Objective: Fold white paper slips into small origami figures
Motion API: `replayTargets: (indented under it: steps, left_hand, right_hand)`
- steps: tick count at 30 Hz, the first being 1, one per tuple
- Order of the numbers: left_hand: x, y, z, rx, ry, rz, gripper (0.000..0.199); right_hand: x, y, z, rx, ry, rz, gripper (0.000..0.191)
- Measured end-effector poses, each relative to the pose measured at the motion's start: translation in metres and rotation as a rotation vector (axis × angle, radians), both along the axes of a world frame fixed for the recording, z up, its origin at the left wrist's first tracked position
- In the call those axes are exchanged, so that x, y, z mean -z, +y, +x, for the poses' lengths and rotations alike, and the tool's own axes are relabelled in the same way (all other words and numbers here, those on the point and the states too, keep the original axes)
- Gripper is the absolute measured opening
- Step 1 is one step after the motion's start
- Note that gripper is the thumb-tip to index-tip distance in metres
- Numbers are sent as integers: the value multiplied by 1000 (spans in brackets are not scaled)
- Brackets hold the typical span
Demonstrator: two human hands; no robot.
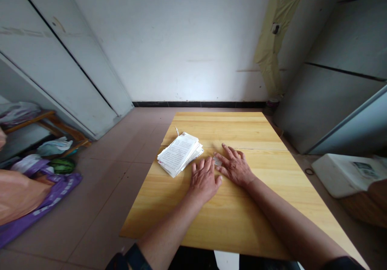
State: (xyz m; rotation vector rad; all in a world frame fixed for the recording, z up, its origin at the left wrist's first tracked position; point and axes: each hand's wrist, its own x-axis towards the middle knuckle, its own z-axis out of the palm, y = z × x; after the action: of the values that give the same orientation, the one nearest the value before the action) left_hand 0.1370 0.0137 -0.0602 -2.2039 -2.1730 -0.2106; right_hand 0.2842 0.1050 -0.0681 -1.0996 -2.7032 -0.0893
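Observation:
Both my hands rest on the wooden table. My left hand (205, 180) lies palm down, fingers forward and slightly apart, just right of a stack of printed papers (179, 153). My right hand (236, 166) is flat with its fingers spread toward the left. Between the two hands sits a small whitish piece (217, 161), partly covered by my fingers; its details are too small to make out. The paper sheets are fanned unevenly, and a thin white strip (177, 131) sticks up at their far edge.
The wooden table (272, 205) stands before a white wall. On the floor at the left are purple and orange bags (57, 195), a watermelon (62, 165) and a low wooden rack (51, 120). A white box (338, 175) and a grey fridge-like cabinet (326, 96) stand right.

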Motion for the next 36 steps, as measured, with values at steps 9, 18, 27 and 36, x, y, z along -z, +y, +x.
replayTargets:
  steps: [9,18,27,36]
  left_hand:
    - [0,-1,0,2,-30,1,58]
    - [0,-1,0,-6,-35,-5,58]
    - [1,-1,0,8,-19,12,58]
    - [2,-1,-1,13,-31,22,57]
  right_hand:
    - [1,2,7,34,38,-30,50]
    - [-2,-3,18,13,73,-67,46]
    - [1,-5,16,-65,41,-24,50]
    - [-5,-2,20,11,69,-65,47]
